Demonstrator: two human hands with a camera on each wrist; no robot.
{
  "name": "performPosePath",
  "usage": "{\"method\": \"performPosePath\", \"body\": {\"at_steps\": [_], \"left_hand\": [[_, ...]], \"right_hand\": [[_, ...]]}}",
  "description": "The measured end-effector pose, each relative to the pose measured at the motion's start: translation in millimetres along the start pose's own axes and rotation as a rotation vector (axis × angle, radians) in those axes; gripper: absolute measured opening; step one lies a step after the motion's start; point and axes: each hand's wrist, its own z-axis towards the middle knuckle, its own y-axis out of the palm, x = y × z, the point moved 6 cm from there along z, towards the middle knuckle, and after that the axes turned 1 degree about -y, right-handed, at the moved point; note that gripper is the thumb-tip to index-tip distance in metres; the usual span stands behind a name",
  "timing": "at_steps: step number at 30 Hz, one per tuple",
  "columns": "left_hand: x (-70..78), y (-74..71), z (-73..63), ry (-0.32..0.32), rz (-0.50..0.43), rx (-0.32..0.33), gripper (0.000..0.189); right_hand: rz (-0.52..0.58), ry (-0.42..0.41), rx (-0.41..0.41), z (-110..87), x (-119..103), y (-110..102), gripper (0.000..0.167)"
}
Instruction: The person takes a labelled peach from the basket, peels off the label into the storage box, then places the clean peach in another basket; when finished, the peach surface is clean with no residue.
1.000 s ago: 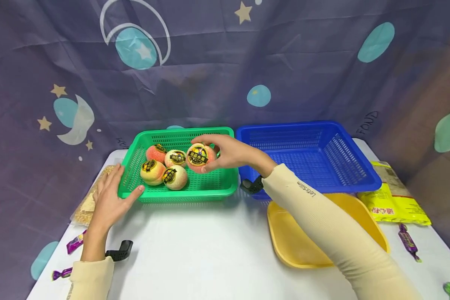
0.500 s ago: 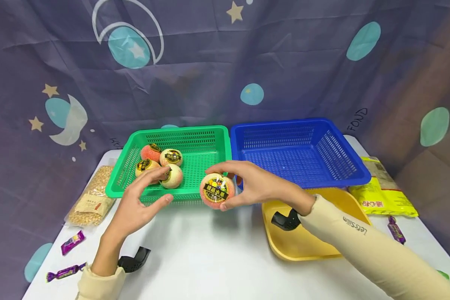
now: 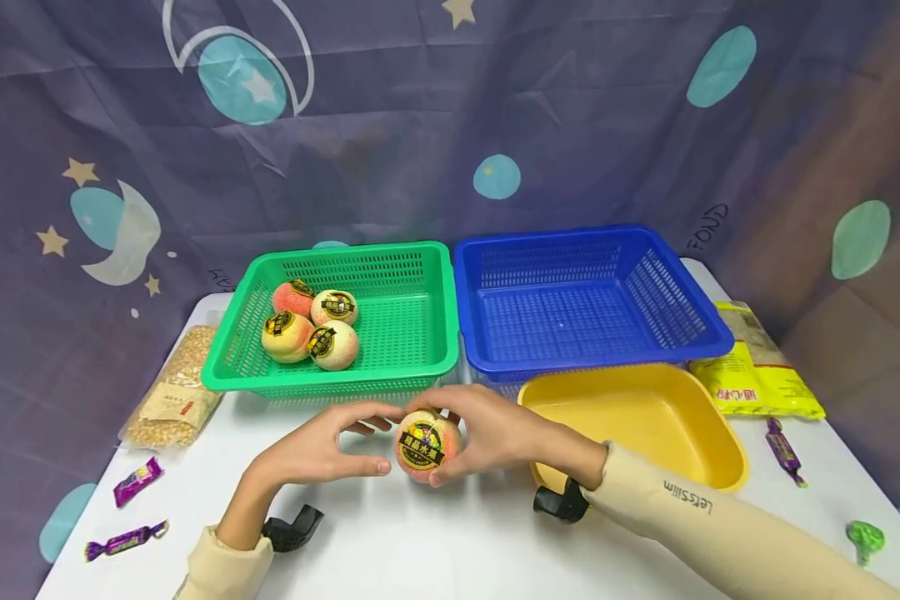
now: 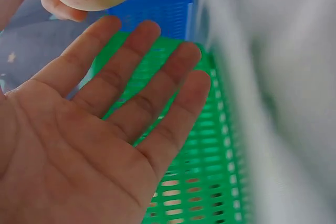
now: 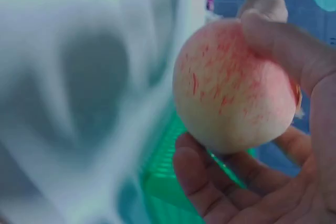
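My right hand (image 3: 495, 429) grips a pink and cream peach (image 3: 426, 447) with a black and gold label, thumb on one side and fingers curled round the other. In the right wrist view the peach (image 5: 233, 85) shows its red-streaked bare side. My left hand (image 3: 322, 446) comes up to the peach from the left, fingertips near it. The left wrist view shows this left hand (image 4: 94, 114) with fingers extended and nothing in the palm. Behind both hands stands a green basket (image 3: 330, 381) holding several labelled peaches (image 3: 334, 345).
A blue basket (image 3: 555, 312) adjoins the green one on the right. In front of it sits a yellow tub (image 3: 630, 417). A bag of corn kernels (image 3: 176, 392) lies left, a yellow packet (image 3: 757, 375) right. Wrapped candies (image 3: 126, 540) and a green sweet (image 3: 865, 540) are near the sides.
The peach in my right hand has moved out of the green basket and toward me over the white table. My left hand has left the basket's rim and moved right, up to the peach.
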Motion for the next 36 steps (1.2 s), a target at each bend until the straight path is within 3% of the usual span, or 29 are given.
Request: {"method": "performPosePath", "body": {"at_steps": [6,10,16,23,26,32,36], "left_hand": [[-18.0,11.4,7.2,-0.051,-0.036,-0.016,0.066],[-24.1,16.7,12.5,-0.086,-0.055,-0.020,0.070],[-25.4,24.5,20.8,-0.088,-0.033,-0.033,0.072],[-21.3,35.7,30.0,-0.075,-0.011,-0.034,0.081],[-18.9,42.1,36.0,-0.053,0.003,-0.034,0.083],[-15.6,51.5,47.2,-0.005,0.013,-0.059,0.076],[-14.0,52.1,50.7,-0.010,-0.007,-0.086,0.074]], "right_hand": [[-0.018,0.104,-0.025,-1.2,18.6,14.4,0.077],[-0.017,0.120,-0.063,-0.9,26.9,21.0,0.076],[-0.006,0.145,-0.124,-4.2,32.4,23.7,0.073],[-0.275,0.161,-0.107,-10.9,26.6,16.0,0.076],[-0.315,0.147,-0.099,-15.2,23.0,13.1,0.079],[-0.285,0.101,-0.134,-24.2,17.7,6.4,0.079],[-0.206,0.062,-0.127,-26.0,16.2,-2.4,0.067]]}}
